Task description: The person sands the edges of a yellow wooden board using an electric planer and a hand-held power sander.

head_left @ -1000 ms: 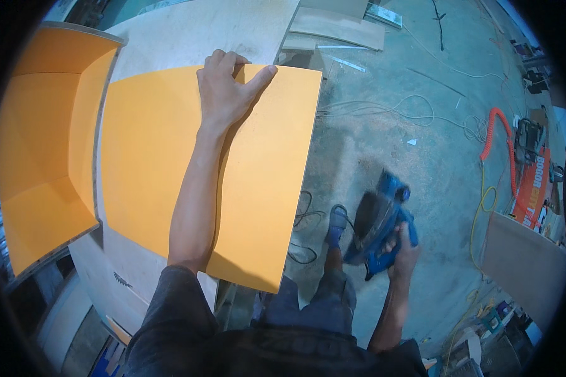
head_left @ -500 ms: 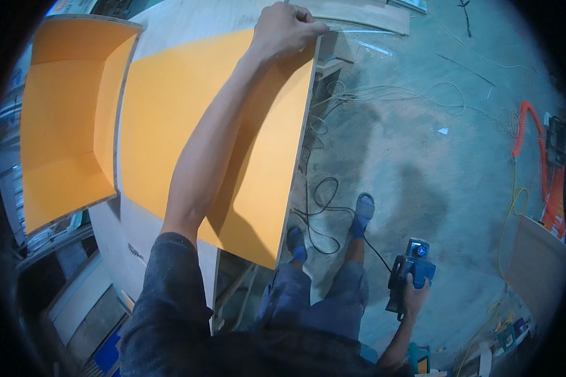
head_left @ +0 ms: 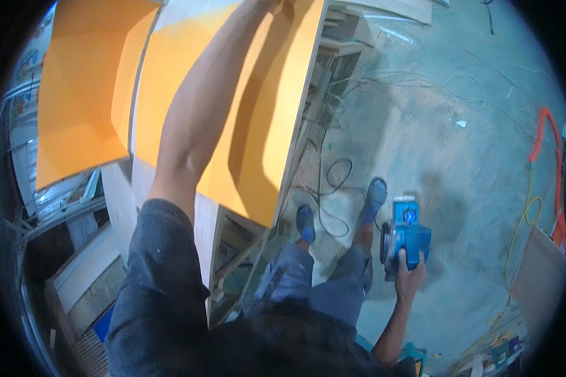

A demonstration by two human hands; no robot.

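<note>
My left arm reaches forward over an orange-yellow panel [head_left: 170, 88] lying on a pale wooden worktop. Only part of my left hand [head_left: 287, 6] shows, at the top edge beside the panel's right side; its fingers are cut off or blurred. Low on the right, my right hand [head_left: 409, 274] is closed round the handle of a blue handheld power tool [head_left: 412, 234]. This tool has a dark flat plate along its left side and hangs over the floor, apart from the panel. Its exact kind is not clear.
Another orange piece [head_left: 75, 107] with angled sides lies left of the panel. Looped dark cable [head_left: 338, 173] runs near my feet. An orange coiled hose [head_left: 546, 112] and a brown board [head_left: 539, 270] are at far right. Wood pieces [head_left: 343, 47] are under the worktop's right side.
My view has shifted, so the panel sits higher and my left hand is largely out of the picture. The power tool, still in my right hand, has turned and appears higher.
</note>
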